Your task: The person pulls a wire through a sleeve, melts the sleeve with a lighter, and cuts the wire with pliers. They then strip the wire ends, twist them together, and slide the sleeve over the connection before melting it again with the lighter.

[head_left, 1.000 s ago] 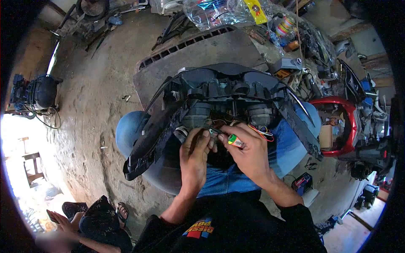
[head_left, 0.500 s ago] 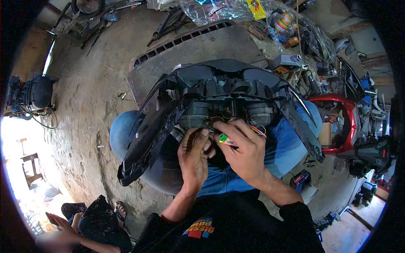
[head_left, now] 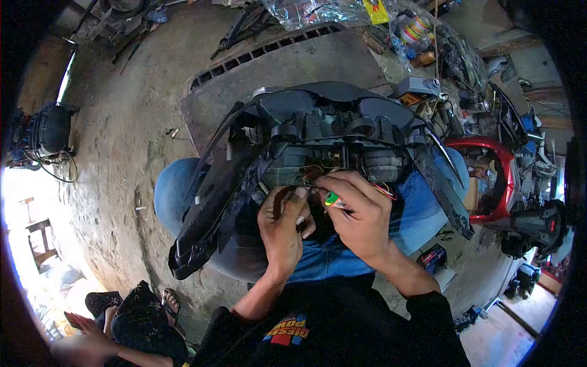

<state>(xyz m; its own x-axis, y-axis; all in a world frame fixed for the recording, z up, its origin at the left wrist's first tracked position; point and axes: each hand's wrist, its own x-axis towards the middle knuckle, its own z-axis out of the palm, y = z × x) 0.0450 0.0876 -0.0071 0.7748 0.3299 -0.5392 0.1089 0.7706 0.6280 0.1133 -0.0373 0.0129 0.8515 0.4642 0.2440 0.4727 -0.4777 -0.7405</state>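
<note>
Across my lap lies a black motorcycle front panel [head_left: 330, 92] with its back side facing up, showing round housings and brackets. Thin wires [head_left: 315, 168] come out between the two round housings. My left hand [head_left: 282, 223] is closed in a pinch at a wire end below the left housing [head_left: 287, 164]. Close beside it, my right hand [head_left: 361, 214] is curled round a green-and-white lighter [head_left: 334, 200], its fingertips also at the wire. More coloured wires [head_left: 385, 191] show behind the right knuckles. The pinched tips are partly hidden.
A flat metal plate [head_left: 287, 61] lies on the floor ahead. To the right are a red fairing [head_left: 509, 177], a grey bottle [head_left: 419, 87] and cluttered parts. A compressor-like machine [head_left: 54, 129] stands at left. Another person [head_left: 143, 324] sits at lower left.
My view has shifted slightly. My right hand has moved a little to the right with the lighter, while the left hand keeps its pinch. The other person's hand has moved slightly.
</note>
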